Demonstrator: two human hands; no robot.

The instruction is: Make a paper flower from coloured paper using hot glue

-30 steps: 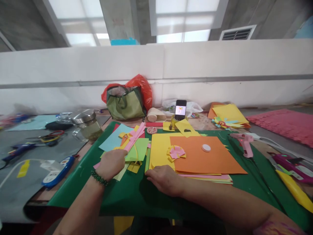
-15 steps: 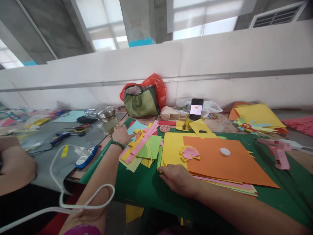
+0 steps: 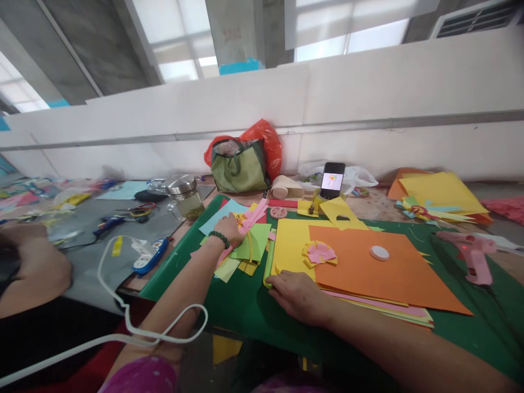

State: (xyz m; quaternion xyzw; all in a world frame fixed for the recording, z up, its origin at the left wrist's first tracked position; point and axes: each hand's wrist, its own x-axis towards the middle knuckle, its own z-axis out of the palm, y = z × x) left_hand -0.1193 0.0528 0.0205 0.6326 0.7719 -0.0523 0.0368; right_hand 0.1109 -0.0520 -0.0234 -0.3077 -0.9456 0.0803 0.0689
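My left hand (image 3: 229,230), a dark green bead bracelet on its wrist, reaches down onto a pile of cut paper scraps. Pink paper strips (image 3: 252,216) and a green paper piece (image 3: 257,240) lie about it; its fingertips are hidden among the pieces. My right hand (image 3: 301,299) is closed over the near left corner of the yellow paper (image 3: 289,245), which tops a stack of coloured sheets. Just beyond that hand rests a pink and yellow paper flower (image 3: 321,253). An orange sheet (image 3: 376,275) overlaps the yellow one, with a white round disc (image 3: 379,252) on it.
A pink glue gun (image 3: 470,254) lies on the green mat (image 3: 235,311) at right. Behind stand a phone (image 3: 332,180), a green bag (image 3: 239,166) and a glass jar (image 3: 186,199). A white cable (image 3: 98,339) crosses my left forearm, near a blue power strip (image 3: 151,257). Another person's arm (image 3: 36,267) is at left.
My left hand has moved right, from beside the glass jar onto the paper scraps. My right hand stays at the yellow paper's corner. The view has shifted slightly.
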